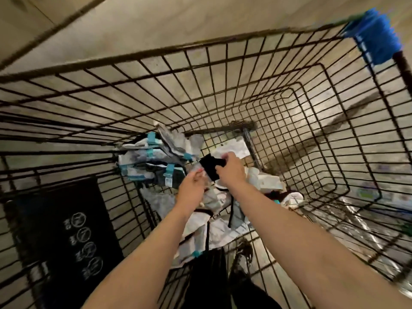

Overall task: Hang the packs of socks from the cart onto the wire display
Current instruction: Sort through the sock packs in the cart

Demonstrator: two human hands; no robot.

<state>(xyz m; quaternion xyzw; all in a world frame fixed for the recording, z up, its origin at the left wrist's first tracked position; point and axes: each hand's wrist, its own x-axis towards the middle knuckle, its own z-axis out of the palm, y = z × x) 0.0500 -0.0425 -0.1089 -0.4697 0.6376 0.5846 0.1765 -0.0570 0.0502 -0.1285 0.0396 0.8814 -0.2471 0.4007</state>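
Packs of socks [153, 161] heaped in the bottom of one wire cart [223, 70], in two loose groups: a stack against the left wall, and a paler spread of white packs [214, 219] nearer the body. Exact count of packs lost to blur; at least five teal clips [170, 170] visible among them. One black pack [210, 167] lifted just above the heap, between the two groups. Two bare arms reaching down into the cart. Right grip [229, 170] clamped over the top of the black pack, fingers curled round it. Left grip [191, 186] at the lower left edge of that same pack, fingers bent, one pink nail showing; cannot tell through the blur whether pinching or only touching. One blue plastic piece [374, 36] on the cart's far right corner. One black panel [66, 230] with four circled white symbols at the cart's near left side. Pale floor [156, 23] beyond the wires.
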